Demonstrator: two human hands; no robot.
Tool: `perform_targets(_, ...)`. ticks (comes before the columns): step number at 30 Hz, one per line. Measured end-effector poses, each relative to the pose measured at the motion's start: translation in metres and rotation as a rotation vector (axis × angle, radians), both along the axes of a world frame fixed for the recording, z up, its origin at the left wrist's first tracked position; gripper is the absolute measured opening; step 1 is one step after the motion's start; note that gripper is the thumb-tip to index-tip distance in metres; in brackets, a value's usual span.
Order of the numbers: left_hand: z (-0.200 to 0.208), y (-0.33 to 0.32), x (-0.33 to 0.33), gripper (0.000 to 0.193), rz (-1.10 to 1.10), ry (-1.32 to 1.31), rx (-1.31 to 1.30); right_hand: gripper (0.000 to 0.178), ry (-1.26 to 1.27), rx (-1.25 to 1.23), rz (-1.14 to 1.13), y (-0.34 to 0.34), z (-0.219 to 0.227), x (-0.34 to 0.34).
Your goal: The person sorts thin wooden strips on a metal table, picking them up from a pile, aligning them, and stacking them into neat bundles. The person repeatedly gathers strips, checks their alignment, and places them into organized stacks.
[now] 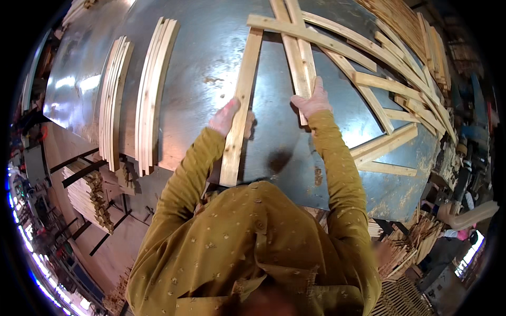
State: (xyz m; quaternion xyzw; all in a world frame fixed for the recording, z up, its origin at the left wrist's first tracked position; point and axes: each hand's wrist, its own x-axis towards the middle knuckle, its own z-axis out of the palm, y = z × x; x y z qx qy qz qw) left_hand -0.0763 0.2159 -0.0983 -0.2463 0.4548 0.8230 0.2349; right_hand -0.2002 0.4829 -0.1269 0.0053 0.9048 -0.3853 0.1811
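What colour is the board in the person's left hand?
Pale yellowish tan with small darker spots; the board shows in the head view.

L arm (pixel 187 171) & R arm (pixel 341 166) reach fwd, sleeved to wrists. L hand (pixel 225 117) curled in grip; R hand (pixel 314 101) slightly farther fwd, thumb (pixel 299 101) spread L, other fingers partly hidden.

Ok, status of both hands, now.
Left hand: closed, holding a board.
Right hand: on a second board near its end; whether closed, cannot be told.
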Motion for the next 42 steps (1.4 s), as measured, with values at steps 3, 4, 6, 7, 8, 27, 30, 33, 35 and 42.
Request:
perform_targets(3, 0.007, -0.018, -0.033, 0.081, 0.144, 0.046, 0.102, 0.085, -0.706, -1.055, -0.128, -0.031, 0.021, -0.007)
perform_targets(4, -0.012, -0.023, -0.039, 0.078, 0.237, -0.052, 0.282, 0.085, -0.877, -1.429, -0.206, -0.052, 0.042, 0.009)
perform_targets(6, -0.013, -0.029, -0.054, 0.074, 0.199, 0.040, 0.367, 0.091, -1.119, -1.954, -0.163, -0.079, 0.050, 0.022)
perform_targets(7, -0.006, -0.031, -0.060, 0.073, 0.221, 0.027, 0.317, 0.094, -1.146, -2.025, -0.104, -0.086, 0.041, 0.020)
perform_targets(8, -0.001, -0.034, -0.064, 0.073, 0.270, 0.005, 0.261, 0.097, -1.181, -2.097, -0.047, -0.092, 0.030, 0.020)
perform_targets(27, 0.041, -0.134, -0.004, 0.054, -0.253, -0.392, -1.506, 0.070, -1.206, -1.459, -0.023, -0.085, -0.003, 0.045)
perform_targets(30, 0.033, -0.166, 0.021, 0.059, -0.200, -0.315, -1.916, 0.075, -1.166, -1.439, 0.036, -0.099, 0.009, 0.058)
perform_targets(33, 0.014, -0.143, 0.037, 0.064, 0.120, 0.271, -2.125, 0.070, -1.229, -1.504, -0.216, -0.127, 0.047, 0.076)
perform_targets(35, 0.033, -0.079, 0.028, 0.063, 0.206, 0.237, -1.143, 0.058, -1.196, -1.533, -0.150, -0.128, 0.041, 0.072)
perform_targets(42, 0.013, -0.014, 0.010, 0.060, 0.251, -0.005, 0.333, 0.053, -0.500, -0.738, -0.095, -0.108, -0.009, 0.032)
